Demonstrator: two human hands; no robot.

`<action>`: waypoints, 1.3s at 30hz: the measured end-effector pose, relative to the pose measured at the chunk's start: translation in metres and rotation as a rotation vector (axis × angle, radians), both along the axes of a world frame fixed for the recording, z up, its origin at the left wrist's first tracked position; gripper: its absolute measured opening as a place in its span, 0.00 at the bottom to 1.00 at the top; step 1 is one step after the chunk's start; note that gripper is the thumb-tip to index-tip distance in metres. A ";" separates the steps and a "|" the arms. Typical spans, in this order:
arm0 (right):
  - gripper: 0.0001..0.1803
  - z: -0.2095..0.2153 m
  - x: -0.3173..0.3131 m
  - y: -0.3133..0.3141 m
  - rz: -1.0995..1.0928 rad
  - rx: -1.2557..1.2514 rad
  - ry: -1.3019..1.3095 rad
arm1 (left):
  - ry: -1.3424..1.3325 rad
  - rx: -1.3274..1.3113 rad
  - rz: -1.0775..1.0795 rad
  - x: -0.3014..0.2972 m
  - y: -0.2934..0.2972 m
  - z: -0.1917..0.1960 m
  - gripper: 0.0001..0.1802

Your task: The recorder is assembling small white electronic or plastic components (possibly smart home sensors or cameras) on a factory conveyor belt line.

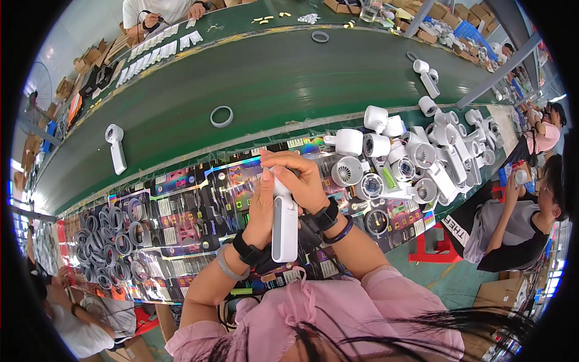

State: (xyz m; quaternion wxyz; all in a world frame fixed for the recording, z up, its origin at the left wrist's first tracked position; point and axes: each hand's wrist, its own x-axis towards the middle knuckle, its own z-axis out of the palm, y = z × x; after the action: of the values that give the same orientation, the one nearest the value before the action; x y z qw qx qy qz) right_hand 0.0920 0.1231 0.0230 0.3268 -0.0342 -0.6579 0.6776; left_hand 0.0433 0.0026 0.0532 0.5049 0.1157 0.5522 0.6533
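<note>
In front of my chest is a white handheld fan [284, 238], its handle with a grey inset pointing down toward me. Both hands close around the fan's head, which they mostly cover. My left hand [262, 202] grips it from the left side with the fingers pointing up. From the right, my right hand [304, 180] curls over the top, its fingers meeting the left fingertips. Whether a ring sits between the fingers is hidden. Many grey rings [114, 218] are heaped on the table to the left. White fan bodies [349, 143] pile up to the right.
Dark printed sheets [181, 208] cover my table. Beyond runs a green conveyor belt [301, 75] carrying a fan [117, 152], another fan [428, 83] and loose grey rings [221, 126]. A person's hand [151, 20] works across it. At right, a co-worker [512, 223] sits near a red stool [439, 248].
</note>
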 end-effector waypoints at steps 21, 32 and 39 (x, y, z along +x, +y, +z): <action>0.24 0.023 0.017 0.033 0.390 -0.140 -0.213 | -0.067 -0.015 -0.185 -0.037 -0.002 -0.001 0.38; 0.22 0.015 0.002 0.000 0.097 -0.138 -0.203 | 0.676 0.238 0.103 -0.024 0.007 -0.048 0.26; 0.20 -0.002 0.000 -0.019 -0.184 -0.039 -0.052 | 0.338 0.191 0.047 -0.011 0.002 -0.024 0.26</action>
State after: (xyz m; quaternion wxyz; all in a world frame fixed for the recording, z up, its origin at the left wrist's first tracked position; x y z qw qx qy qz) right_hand 0.0916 0.1044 0.0211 0.3699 -0.1183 -0.6467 0.6565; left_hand 0.0324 0.0042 0.0296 0.3764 0.2580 0.5672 0.6856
